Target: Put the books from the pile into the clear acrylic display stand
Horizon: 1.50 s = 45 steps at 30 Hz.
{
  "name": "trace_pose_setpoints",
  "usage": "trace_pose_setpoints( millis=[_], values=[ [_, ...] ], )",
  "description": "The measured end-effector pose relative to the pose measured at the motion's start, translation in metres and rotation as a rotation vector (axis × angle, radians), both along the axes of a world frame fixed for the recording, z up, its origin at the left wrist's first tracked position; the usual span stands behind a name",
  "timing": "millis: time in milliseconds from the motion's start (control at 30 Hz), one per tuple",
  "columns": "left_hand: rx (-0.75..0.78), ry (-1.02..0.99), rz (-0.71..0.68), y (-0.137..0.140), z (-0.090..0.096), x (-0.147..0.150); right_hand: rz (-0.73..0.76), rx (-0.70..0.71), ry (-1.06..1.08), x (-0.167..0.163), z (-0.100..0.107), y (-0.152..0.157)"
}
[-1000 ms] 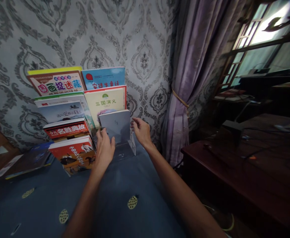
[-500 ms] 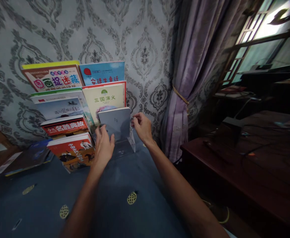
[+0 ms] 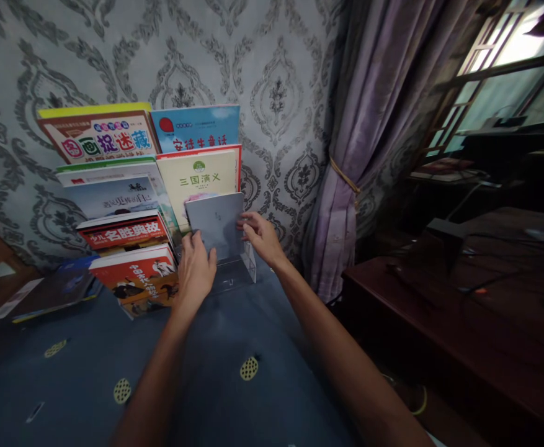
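Observation:
A thin grey book (image 3: 216,223) stands upright in the front right part of a clear stepped stand (image 3: 252,264). My left hand (image 3: 196,267) grips its lower left edge, with the thumb over the front cover. At the opposite edge, my right hand (image 3: 263,236) has its fingertips against the grey book, the fingers bent and the thumb near them. Behind it rises a cream book (image 3: 200,180) with green lettering, and a blue book (image 3: 197,127) is further back. An orange-red book (image 3: 136,276) stands left of my left hand.
More books fill the left column, including a brown picture book (image 3: 108,133) and a red-banded book (image 3: 125,233). Flat magazines (image 3: 53,292) lie at far left on the blue cloth (image 3: 216,385). A purple curtain (image 3: 341,230) and a dark red table (image 3: 392,285) are on the right.
My right hand has shifted left onto the right edge of the grey book, its fingers now more extended. My left hand stays at the left edge. The view has moved slightly.

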<state>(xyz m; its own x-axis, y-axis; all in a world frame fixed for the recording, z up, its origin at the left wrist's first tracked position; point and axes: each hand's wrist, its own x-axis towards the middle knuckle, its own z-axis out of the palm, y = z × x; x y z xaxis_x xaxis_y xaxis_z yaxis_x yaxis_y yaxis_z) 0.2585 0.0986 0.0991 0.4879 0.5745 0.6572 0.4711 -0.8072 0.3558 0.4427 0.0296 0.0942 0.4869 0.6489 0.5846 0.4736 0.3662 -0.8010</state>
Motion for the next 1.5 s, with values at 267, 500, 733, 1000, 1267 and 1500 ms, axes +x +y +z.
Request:
trace_pose_setpoints(
  millis=[267,500,733,1000,1267,1500],
  values=[
    [-0.016,0.003,0.012,0.001,0.001,0.0,0.018,-0.016,0.028,0.005,-0.005,0.003],
    [-0.032,0.026,0.005,0.0,0.003,-0.002,0.005,-0.035,0.037,0.006,-0.005,0.002],
    [-0.029,0.048,0.031,-0.002,0.005,-0.002,-0.006,-0.066,0.054,0.007,-0.002,-0.002],
    [-0.028,0.096,0.028,-0.006,0.009,-0.003,-0.04,-0.069,0.031,0.011,0.002,-0.006],
    [-0.027,0.021,-0.019,-0.003,0.005,-0.003,-0.042,-0.053,0.047,0.009,0.006,-0.008],
    [-0.05,0.036,-0.014,-0.007,0.012,-0.006,-0.049,-0.045,0.038,0.006,0.01,-0.011]
  ],
)
